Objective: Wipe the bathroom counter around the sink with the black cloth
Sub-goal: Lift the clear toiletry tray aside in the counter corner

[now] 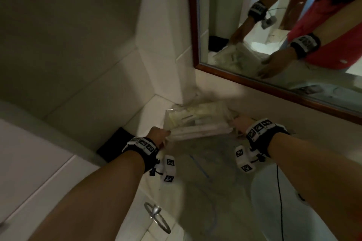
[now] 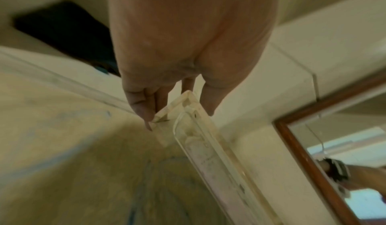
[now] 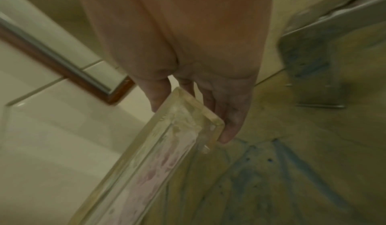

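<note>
The black cloth (image 1: 115, 144) lies folded on the white ledge at the counter's left end, by the wall; it also shows in the left wrist view as the black cloth (image 2: 62, 35). Neither hand touches it. My left hand (image 1: 160, 136) (image 2: 179, 117) pinches the left end of a clear plastic tray (image 1: 197, 123) (image 2: 208, 154), thumb on one side and fingers on the other. My right hand (image 1: 238, 123) (image 3: 190, 124) grips the right end of the tray (image 3: 156, 162) the same way. The tray holds small pale items and sits near the back corner, above the counter (image 1: 205, 162), which is smeared with blue streaks.
A wood-framed mirror (image 1: 274, 25) hangs on the back wall and reflects both hands and the tray. The white sink basin (image 1: 270, 197) is at the lower right. A metal towel ring (image 1: 156, 215) sticks out below the counter's front edge. Tiled walls close the left corner.
</note>
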### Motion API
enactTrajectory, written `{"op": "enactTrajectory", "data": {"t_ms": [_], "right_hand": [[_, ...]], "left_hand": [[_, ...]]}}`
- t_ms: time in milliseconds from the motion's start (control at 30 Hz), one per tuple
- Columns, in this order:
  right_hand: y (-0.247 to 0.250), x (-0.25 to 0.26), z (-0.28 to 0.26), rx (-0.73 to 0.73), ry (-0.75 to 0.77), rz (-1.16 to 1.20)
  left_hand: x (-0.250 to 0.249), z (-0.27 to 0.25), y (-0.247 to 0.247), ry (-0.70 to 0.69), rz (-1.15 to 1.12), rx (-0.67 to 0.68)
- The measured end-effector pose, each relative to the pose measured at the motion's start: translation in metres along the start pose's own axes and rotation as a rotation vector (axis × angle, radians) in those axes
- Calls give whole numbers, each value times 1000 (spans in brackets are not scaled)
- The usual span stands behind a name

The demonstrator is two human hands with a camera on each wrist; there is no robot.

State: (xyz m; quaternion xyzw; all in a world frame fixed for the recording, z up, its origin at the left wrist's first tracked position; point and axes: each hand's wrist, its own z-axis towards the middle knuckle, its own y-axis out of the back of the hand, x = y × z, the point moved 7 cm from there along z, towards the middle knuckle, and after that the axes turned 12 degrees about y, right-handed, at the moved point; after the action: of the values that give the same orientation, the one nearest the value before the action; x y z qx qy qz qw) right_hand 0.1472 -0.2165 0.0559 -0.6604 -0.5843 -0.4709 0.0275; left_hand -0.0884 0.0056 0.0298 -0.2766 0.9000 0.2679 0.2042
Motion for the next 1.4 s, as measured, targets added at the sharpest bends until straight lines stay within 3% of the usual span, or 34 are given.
{"op": "enactTrajectory", "data": {"t_ms": [333, 500, 800, 1200, 1400], "right_hand": [[-57, 70, 17, 178, 150, 85], [-85, 92, 41, 269, 132, 86], [-112, 111, 105, 193, 220, 38], [-117, 97, 152, 152, 144, 314], [-113, 97, 150, 86, 214, 392]], "left_hand": [[61, -51, 74, 105, -219, -174], [77, -50, 97, 148, -300, -276], [92, -10, 87, 227, -433, -315], [86, 22, 72, 237, -553, -323], [87, 29, 63, 254, -639, -318]]}}
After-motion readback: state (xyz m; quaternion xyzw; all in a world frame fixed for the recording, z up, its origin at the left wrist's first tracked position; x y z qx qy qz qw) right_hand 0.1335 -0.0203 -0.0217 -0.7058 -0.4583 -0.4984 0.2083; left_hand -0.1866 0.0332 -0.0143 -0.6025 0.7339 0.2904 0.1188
